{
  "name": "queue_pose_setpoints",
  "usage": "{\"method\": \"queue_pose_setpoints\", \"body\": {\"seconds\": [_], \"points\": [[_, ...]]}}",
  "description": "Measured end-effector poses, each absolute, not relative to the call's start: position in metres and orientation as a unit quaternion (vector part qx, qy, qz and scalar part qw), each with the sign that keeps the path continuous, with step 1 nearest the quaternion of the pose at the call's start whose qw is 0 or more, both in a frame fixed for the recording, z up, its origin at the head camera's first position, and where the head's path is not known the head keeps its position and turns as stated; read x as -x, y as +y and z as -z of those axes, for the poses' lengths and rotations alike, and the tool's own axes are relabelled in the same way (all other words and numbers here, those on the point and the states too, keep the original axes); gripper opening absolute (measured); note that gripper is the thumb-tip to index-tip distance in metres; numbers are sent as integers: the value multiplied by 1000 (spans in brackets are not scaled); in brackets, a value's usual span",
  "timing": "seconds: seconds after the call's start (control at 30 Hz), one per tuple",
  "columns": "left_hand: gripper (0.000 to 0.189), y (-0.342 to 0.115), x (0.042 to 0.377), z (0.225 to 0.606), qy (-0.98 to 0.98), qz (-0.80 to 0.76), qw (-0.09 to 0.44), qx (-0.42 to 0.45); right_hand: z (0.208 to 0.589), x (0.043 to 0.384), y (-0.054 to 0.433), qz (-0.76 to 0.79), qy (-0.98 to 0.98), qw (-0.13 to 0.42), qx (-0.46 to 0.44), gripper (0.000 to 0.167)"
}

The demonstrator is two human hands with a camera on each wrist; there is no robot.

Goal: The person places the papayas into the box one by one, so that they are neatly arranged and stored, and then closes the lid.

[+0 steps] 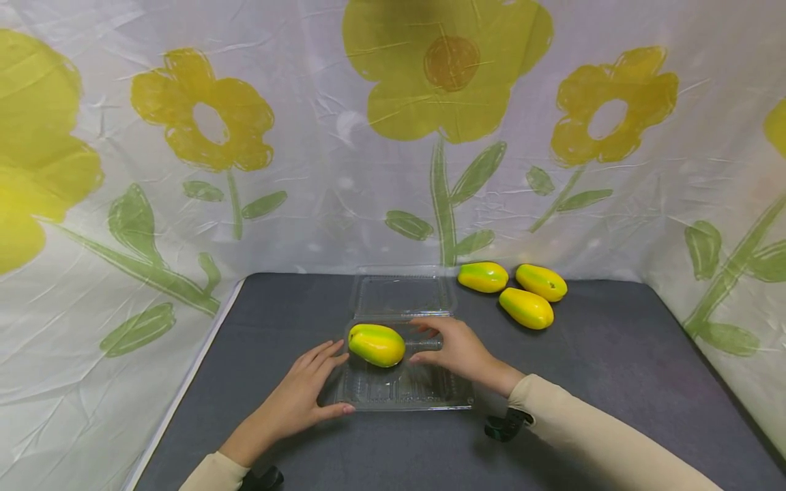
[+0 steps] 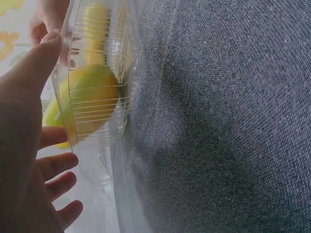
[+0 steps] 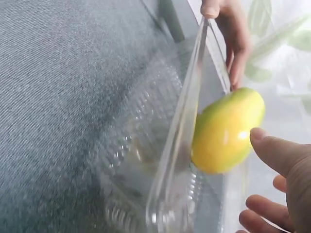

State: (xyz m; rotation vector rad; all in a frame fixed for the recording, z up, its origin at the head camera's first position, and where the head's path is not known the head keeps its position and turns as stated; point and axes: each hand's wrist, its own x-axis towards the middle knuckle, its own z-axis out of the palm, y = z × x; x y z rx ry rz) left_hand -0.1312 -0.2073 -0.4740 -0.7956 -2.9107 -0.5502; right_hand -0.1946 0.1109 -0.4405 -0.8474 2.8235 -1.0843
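Observation:
A clear plastic clamshell box (image 1: 424,392) lies on the table with its lid (image 1: 399,296) folded back, away from me. One yellow-green papaya (image 1: 376,345) lies in the left rear part of its base. My left hand (image 1: 301,392) is at the box's left side, thumb against the front rim and fingers spread, as the left wrist view shows too. Over the right half of the base, my right hand (image 1: 460,349) has its thumb and fingers apart with nothing between them. In the right wrist view its thumb (image 3: 277,150) overlaps the papaya's end.
Three more papayas (image 1: 527,308) sit grouped at the back right of the table, beside the lid. A dark grey cloth covers the table (image 1: 614,382). Behind and at both sides hangs a white curtain (image 1: 325,204) printed with yellow flowers.

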Motion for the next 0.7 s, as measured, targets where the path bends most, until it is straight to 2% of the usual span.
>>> {"method": "queue_pose_setpoints", "body": {"seconds": [0.33,0.7], "points": [[86,-206,130,474,-950,179,36,254,429,197,144,331,912,-39,237,63],[87,-206,130,473,-951,175,38,253,420,208,185,350,915,-54,193,64]]}}
